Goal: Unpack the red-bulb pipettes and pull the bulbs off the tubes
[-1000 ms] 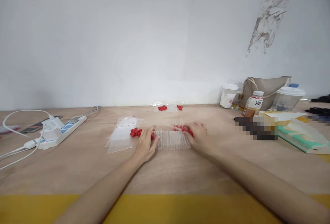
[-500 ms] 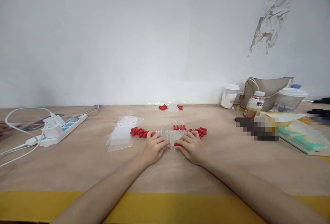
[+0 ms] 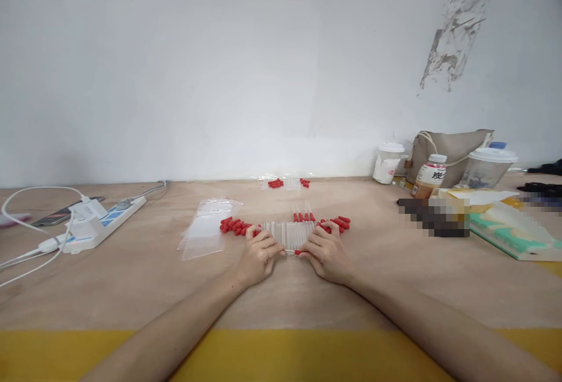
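Observation:
Fingers pinched, my left hand holds one end of a thin clear dropper tube. At the tube's other end, my right hand grips a red rubber bulb; the two pieces meet end to end, and how far the tube sits inside I cannot tell. Just behind them lies a row of clear tubes. Loose red bulbs are heaped beyond my left hand, and more red bulbs beyond my right. Several droppers fitted with bulbs lie behind the row.
Clear plastic bags lie at left. Filled bags rest by the wall. Farther left are a power strip with white cables and a phone. At right stand a paper cup, a bottle, a bag and a tissue pack.
Both hands have shifted slightly toward the near edge and away from the tube row, so the tube and bulb between them show more clearly. The whole view has moved a little.

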Demonstrator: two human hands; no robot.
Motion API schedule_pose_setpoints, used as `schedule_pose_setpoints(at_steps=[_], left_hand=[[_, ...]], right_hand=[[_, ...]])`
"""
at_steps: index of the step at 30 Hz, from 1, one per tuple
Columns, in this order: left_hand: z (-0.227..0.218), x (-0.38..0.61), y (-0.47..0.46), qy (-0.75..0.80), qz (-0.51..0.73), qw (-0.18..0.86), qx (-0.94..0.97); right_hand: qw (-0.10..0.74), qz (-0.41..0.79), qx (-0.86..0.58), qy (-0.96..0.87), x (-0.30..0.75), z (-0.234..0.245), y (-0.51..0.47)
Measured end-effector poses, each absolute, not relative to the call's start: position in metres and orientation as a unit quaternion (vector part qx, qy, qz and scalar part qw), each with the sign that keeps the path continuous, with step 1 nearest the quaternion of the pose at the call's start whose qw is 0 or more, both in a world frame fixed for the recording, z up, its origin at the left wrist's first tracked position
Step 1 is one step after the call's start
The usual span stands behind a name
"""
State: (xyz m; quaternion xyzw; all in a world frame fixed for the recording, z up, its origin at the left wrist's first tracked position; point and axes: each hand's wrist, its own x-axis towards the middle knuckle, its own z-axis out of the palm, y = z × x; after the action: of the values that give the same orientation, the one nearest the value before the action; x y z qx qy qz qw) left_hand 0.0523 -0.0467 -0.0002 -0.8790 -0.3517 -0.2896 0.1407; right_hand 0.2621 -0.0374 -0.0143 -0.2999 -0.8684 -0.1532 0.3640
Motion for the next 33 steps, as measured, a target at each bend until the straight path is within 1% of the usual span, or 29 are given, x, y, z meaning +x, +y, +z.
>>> schedule_pose_setpoints(at_steps=[4,7,10,13,15,18,20,23,26,29,33], left_hand=[[-0.002,0.036,-0.041,-0.378,-0.321,0.137,-0.858],[-0.006,0.021,-0.034,-0.412,-0.381,0.118,-0.819],[-0.009,0.015,-0.027,-0.433,-0.428,0.088,-0.788],[-0.01,0.015,-0.021,-0.471,-0.434,0.098,-0.762],[-0.009,0.016,-0.018,-0.488,-0.426,0.107,-0.754],[-0.008,0.019,-0.015,-0.499,-0.421,0.116,-0.748],[-0.008,0.022,-0.015,-0.499,-0.411,0.123,-0.753],[-0.008,0.027,-0.015,-0.49,-0.378,0.14,-0.773],[-0.011,0.03,-0.017,-0.482,-0.365,0.144,-0.784],[-0.014,0.032,-0.02,-0.47,-0.373,0.114,-0.792],[-0.015,0.034,-0.023,-0.455,-0.387,0.086,-0.797]], right_hand=[[0.382,-0.151,-0.312,-0.857,0.277,-0.013,-0.036],[0.438,-0.125,-0.348,-0.819,0.293,-0.009,-0.029],[0.512,-0.051,-0.378,-0.77,0.306,-0.001,-0.017],[0.57,-0.014,-0.432,-0.699,0.32,0.004,0.001],[0.579,0.008,-0.487,-0.654,0.333,0.003,0.014],[0.575,0.081,-0.551,-0.6,0.354,-0.001,0.031],[0.575,0.099,-0.567,-0.582,0.365,-0.005,0.037],[0.546,0.099,-0.586,-0.59,0.371,-0.01,0.04],[0.492,0.095,-0.604,-0.62,0.371,-0.015,0.041],[0.445,0.075,-0.609,-0.652,0.37,-0.021,0.045],[0.42,0.054,-0.6,-0.679,0.368,-0.024,0.046]])
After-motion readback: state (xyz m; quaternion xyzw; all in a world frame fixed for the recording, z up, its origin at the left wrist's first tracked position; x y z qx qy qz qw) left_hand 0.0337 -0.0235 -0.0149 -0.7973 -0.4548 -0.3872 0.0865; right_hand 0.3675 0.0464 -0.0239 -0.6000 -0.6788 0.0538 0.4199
